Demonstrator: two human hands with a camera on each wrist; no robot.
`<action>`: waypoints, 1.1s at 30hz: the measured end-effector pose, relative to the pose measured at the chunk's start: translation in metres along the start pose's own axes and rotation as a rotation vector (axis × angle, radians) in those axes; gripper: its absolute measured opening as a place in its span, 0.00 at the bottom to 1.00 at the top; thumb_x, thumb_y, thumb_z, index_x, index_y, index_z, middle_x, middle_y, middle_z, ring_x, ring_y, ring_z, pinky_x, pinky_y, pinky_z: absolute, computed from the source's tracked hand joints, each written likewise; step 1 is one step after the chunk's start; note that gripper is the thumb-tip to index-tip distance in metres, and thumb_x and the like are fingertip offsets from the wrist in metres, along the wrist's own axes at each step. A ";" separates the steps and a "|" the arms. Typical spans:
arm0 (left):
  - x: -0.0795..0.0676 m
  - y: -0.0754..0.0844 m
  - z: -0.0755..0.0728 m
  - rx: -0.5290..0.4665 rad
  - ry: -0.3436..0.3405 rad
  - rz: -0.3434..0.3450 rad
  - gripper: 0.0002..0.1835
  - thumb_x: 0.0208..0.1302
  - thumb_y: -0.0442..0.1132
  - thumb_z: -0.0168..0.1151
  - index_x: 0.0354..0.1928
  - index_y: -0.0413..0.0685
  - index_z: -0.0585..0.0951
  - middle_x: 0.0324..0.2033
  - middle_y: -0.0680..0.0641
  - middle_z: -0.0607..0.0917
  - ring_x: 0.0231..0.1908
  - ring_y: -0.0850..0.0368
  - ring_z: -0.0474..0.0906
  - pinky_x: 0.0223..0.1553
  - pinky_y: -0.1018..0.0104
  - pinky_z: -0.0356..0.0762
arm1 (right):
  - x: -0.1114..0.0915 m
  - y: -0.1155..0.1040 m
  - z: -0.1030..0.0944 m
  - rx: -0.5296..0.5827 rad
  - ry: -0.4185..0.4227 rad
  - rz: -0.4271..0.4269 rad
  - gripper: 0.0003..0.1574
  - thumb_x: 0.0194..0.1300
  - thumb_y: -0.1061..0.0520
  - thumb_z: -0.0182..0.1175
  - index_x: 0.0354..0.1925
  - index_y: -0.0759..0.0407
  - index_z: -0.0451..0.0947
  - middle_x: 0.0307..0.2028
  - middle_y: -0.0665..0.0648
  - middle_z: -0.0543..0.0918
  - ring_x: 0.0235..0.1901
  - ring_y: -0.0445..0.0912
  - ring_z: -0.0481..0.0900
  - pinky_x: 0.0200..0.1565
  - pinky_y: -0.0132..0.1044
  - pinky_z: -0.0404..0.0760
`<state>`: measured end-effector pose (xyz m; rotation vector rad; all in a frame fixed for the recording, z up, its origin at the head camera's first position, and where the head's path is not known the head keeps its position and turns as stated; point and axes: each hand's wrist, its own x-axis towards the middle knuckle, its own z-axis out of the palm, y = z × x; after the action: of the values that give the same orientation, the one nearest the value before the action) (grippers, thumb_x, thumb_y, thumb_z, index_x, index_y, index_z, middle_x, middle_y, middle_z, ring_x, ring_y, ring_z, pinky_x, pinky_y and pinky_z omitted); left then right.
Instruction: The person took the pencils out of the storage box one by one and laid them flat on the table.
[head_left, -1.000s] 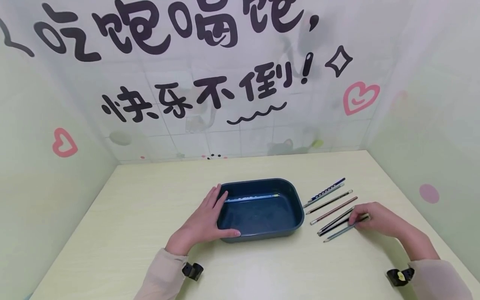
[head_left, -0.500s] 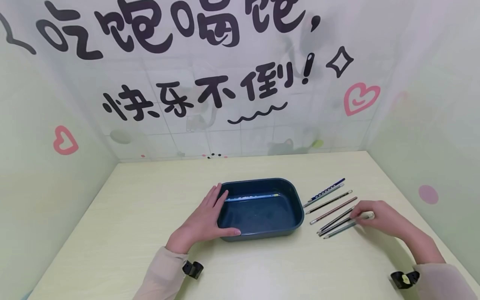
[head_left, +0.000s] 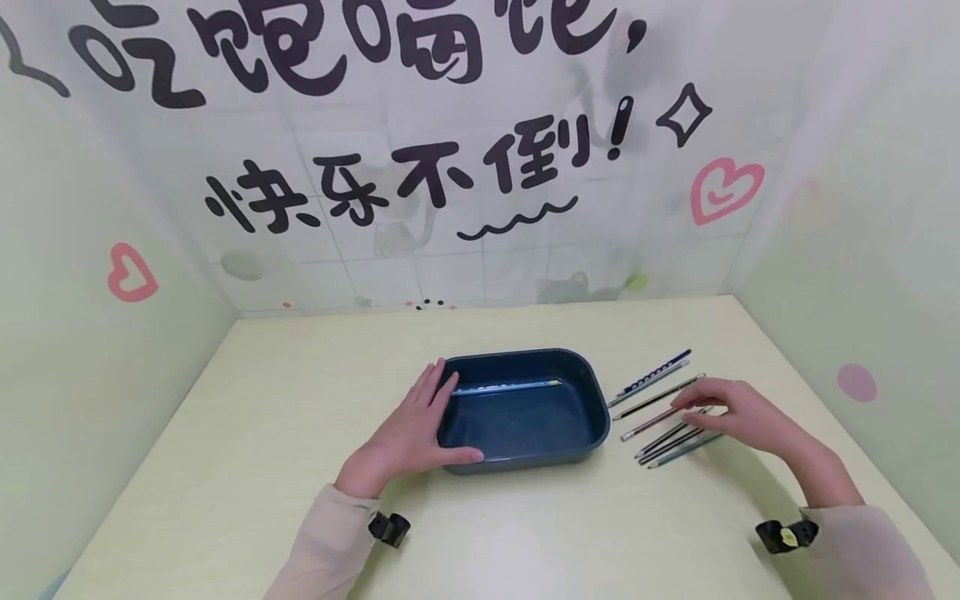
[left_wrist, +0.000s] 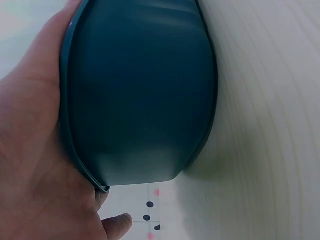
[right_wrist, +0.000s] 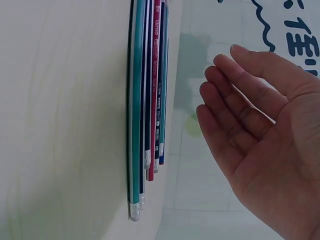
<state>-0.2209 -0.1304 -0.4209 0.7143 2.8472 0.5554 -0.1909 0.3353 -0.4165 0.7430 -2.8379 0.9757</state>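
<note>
A dark blue rectangular tray (head_left: pixel 525 425) stands on the table with one blue pencil (head_left: pixel 506 387) lying along its far side. My left hand (head_left: pixel 408 425) rests against the tray's left end, thumb along the front rim and fingers spread straight towards the back corner. To the right of the tray lie several pencils, among them a red one (right_wrist: pixel 156 60), a teal one (right_wrist: pixel 136 110) and a dark blue patterned one (head_left: pixel 654 372). Above the near pencils hovers my right hand (head_left: pixel 738 412), fingers loosely bent and holding nothing; the right wrist view shows it apart from them.
The pale wooden table (head_left: pixel 300 400) is bounded by a back wall (head_left: pixel 480 275) with black lettering and by side walls left and right. A small black device (head_left: pixel 787 536) sits at the right wrist, another (head_left: pixel 389 528) at the left.
My right hand has let go of the nearest, teal pencil, which now lies beside the others, and has shifted up and left over the row. The left hand stays on the tray.
</note>
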 end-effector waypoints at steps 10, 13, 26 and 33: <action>-0.002 -0.001 0.001 -0.009 -0.005 -0.005 0.64 0.50 0.72 0.68 0.79 0.46 0.50 0.80 0.41 0.41 0.80 0.41 0.36 0.74 0.39 0.57 | 0.019 -0.018 0.010 0.064 0.003 0.024 0.12 0.65 0.60 0.66 0.48 0.60 0.83 0.44 0.58 0.86 0.43 0.34 0.82 0.48 0.28 0.83; -0.002 0.000 0.000 -0.009 -0.003 -0.006 0.64 0.50 0.72 0.68 0.79 0.46 0.50 0.80 0.41 0.41 0.80 0.41 0.35 0.74 0.40 0.56 | 0.026 -0.025 0.011 0.095 -0.001 0.036 0.13 0.66 0.59 0.65 0.49 0.61 0.82 0.46 0.60 0.86 0.45 0.35 0.83 0.51 0.28 0.83; 0.002 -0.001 -0.003 0.002 -0.014 0.014 0.65 0.49 0.73 0.68 0.79 0.46 0.49 0.80 0.42 0.39 0.80 0.42 0.35 0.76 0.41 0.52 | 0.055 -0.049 0.025 0.157 -0.035 0.021 0.16 0.68 0.57 0.64 0.53 0.59 0.81 0.51 0.61 0.85 0.51 0.43 0.84 0.55 0.33 0.83; 0.000 -0.003 -0.004 0.002 -0.013 0.019 0.65 0.49 0.72 0.69 0.79 0.44 0.50 0.80 0.40 0.40 0.80 0.41 0.36 0.76 0.40 0.52 | 0.070 -0.058 0.038 0.203 -0.048 0.007 0.18 0.68 0.57 0.64 0.54 0.62 0.80 0.51 0.60 0.84 0.54 0.56 0.83 0.56 0.44 0.83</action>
<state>-0.2232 -0.1337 -0.4185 0.7432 2.8318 0.5492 -0.2221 0.2432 -0.4004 0.7835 -2.8120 1.2778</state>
